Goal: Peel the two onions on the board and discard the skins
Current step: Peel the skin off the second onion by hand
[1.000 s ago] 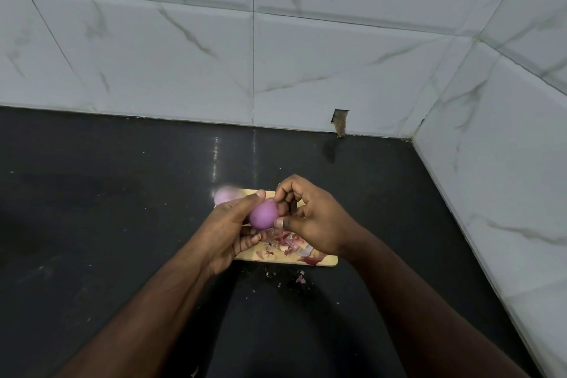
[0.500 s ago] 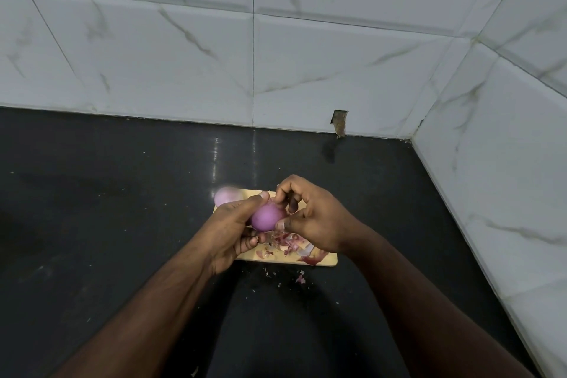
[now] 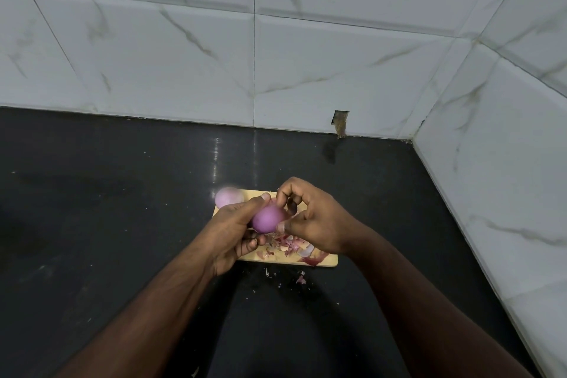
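Observation:
A smooth purple onion [image 3: 269,218] is held just above the small wooden board [image 3: 329,261]. My left hand [image 3: 231,232] grips it from the left and below. My right hand [image 3: 313,221] holds it from the right, thumb against its lower side and fingertips pinched at its far end. A second, paler peeled onion [image 3: 227,196] lies on the board's far left corner. Loose reddish skins [image 3: 288,247] are piled on the board under my hands.
The board lies on a black countertop [image 3: 107,209] in a corner of white marble-tiled walls [image 3: 506,163]. A few skin bits [image 3: 300,279] lie on the counter just in front of the board. A small chipped hole [image 3: 340,121] marks the back wall's base.
The onion has turned slightly between my hands and my right fingers have shifted at its far end. Both hands stay over the board.

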{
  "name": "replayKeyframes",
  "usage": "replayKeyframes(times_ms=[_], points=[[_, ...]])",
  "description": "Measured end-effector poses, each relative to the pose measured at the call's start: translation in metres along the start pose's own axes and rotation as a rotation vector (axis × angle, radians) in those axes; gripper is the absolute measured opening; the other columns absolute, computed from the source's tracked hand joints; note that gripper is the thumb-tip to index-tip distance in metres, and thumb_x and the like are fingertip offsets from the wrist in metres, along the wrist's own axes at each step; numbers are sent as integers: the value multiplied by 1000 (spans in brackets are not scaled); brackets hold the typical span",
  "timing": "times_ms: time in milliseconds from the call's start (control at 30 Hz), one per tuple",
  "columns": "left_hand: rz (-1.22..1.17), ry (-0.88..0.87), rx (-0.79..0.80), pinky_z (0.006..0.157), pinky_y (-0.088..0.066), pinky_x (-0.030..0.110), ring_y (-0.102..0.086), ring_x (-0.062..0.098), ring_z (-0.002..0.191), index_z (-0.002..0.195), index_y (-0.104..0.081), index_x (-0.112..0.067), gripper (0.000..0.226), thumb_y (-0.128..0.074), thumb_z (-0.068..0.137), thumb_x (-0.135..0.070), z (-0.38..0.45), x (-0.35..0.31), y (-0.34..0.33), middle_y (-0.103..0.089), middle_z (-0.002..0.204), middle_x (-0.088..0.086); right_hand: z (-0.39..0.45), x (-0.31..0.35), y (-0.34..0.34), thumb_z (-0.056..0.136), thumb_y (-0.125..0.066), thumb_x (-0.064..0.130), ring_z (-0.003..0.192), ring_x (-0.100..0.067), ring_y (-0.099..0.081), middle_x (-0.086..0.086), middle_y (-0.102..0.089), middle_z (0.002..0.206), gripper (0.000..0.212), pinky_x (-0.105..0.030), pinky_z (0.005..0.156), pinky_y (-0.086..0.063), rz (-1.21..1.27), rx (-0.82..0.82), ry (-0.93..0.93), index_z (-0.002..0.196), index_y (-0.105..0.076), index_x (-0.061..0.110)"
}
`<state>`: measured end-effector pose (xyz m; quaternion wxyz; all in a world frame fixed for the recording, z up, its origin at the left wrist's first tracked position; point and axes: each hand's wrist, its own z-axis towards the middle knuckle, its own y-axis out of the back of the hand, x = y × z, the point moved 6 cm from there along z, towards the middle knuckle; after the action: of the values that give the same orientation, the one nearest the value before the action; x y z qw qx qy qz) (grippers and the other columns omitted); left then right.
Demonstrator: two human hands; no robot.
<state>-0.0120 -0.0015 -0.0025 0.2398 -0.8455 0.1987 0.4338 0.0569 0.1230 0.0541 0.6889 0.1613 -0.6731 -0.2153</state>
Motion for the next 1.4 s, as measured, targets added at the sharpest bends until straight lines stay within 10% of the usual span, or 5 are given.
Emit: replayKeyframes(times_ms=[1400], points=[[39,23,13,32,-38,16,-50,10,42,92,-70,-11,35,-68,92,-45,8,6,4,-64,66,8,1,0,3,76,-79,0,77,-7,-56,-4,-62,88,36,-28,71,-52,-18,6,-3,90,-57,25]])
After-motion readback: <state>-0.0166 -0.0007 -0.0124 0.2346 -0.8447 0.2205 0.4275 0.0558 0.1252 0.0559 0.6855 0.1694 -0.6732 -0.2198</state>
